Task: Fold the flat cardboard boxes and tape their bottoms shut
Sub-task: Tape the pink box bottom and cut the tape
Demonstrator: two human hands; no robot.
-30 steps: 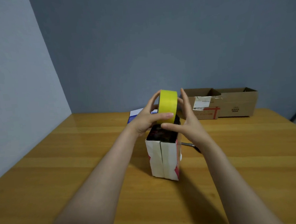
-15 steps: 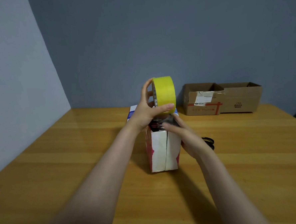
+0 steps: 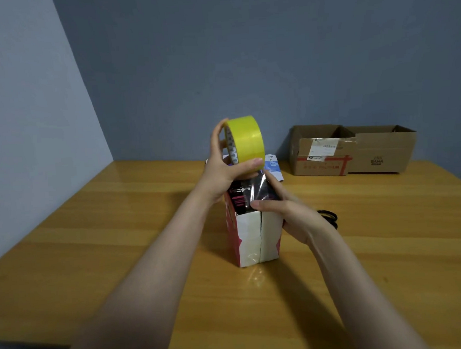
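Note:
A small white, red and black box [image 3: 257, 237] stands on the wooden table [image 3: 121, 262], its two white flaps meeting in a seam that faces me. My left hand [image 3: 223, 169] grips a yellow tape roll [image 3: 246, 139] above the box's far edge. A strip of clear tape [image 3: 254, 191] runs from the roll down over the box's dark top. My right hand [image 3: 288, 211] wraps the box's upper right side, its thumb pressing the tape end at the front edge.
Black scissors [image 3: 330, 218] lie on the table just right of the box, partly behind my right wrist. Two open brown cardboard boxes [image 3: 352, 150] stand at the back right by the wall. A blue and white flat item [image 3: 273, 167] lies behind the box.
My left hand has lifted the roll, pulling out a length of tape. My right hand left the roll and dropped to the box's top front edge. The box has turned slightly.

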